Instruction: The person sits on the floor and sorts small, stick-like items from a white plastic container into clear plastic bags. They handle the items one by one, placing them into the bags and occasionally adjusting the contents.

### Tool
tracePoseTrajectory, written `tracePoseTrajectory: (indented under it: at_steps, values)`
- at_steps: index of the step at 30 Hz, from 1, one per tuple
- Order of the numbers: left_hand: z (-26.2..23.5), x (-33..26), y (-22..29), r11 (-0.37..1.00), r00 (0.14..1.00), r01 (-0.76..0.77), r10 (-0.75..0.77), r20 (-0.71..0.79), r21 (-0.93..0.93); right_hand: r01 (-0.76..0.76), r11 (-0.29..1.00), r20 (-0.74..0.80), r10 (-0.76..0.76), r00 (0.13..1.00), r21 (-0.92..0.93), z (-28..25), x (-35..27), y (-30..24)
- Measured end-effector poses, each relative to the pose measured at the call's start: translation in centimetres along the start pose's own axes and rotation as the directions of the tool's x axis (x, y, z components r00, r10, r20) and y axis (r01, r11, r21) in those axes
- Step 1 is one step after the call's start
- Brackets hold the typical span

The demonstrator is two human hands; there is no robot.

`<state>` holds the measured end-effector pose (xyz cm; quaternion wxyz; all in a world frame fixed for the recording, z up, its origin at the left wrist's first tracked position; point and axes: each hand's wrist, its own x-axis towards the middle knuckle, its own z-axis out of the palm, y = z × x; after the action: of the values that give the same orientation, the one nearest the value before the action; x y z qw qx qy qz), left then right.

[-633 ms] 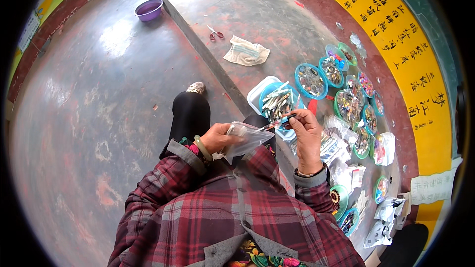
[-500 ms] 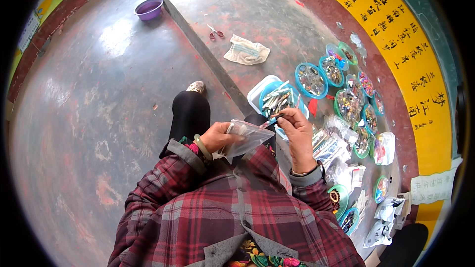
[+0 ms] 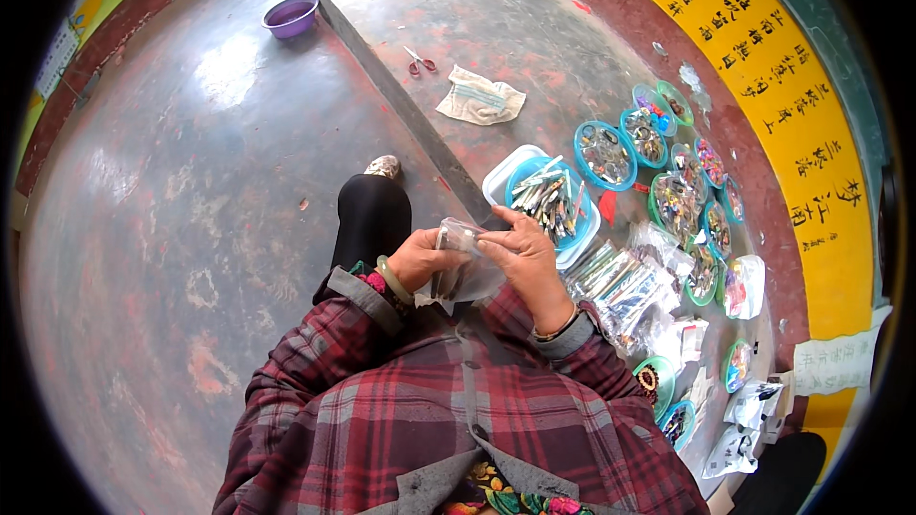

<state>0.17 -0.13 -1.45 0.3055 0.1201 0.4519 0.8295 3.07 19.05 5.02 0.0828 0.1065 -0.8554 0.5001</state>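
Head view: I see both hands together over the lap, working a small clear plastic bag (image 3: 456,262). My left hand (image 3: 417,259) pinches the bag's left edge, fingers closed on it; my right hand (image 3: 522,253) has its fingertips pressed on the bag's mouth from the right, thumb and fingers clamped on the film. The bag sits between the 2 hands, just in front of the blue tray of slim packed pieces (image 3: 551,198) on the floor. I judge the step to be filling or closing the bag; the next move calls for a steady pinch on the rim while the other hand frees itself. Against the frame 0.6 s ago, the right hand has come back from the tray to the bag, and what it carried is no longer visible.
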Motion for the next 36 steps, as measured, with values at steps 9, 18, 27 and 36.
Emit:
tracePoseTrajectory:
  at_steps: [9, 18, 27, 36]
  values:
    - [0.4, -0.2, 0.5, 0.997, 0.999, 0.033, -0.033, -0.005, 0.074, 0.076, 0.994, 0.037, -0.073, 0.997, -0.079, 0.3, -0.1, -1.4]
    - [0.6, -0.3, 0.8, 0.992, 0.999, 0.051, -0.050, -0.018, 0.116, 0.193, 0.941, 0.313, -0.101, 0.944, -0.278, -2.7, 0.1, -2.4]
    - [1.0, -0.5, 1.5, 0.992, 0.997, 0.061, -0.066, 0.039, 0.113, -0.073, 0.972, 0.603, -0.077, 0.794, 0.221, -7.5, 2.3, -3.1]
    - [0.3, 0.3, 1.5, 0.981, 0.984, 0.172, -0.176, 0.036, 0.088, -0.109, 0.883, 0.006, 0.126, 0.992, -0.457, -6.6, 8.2, 17.8]
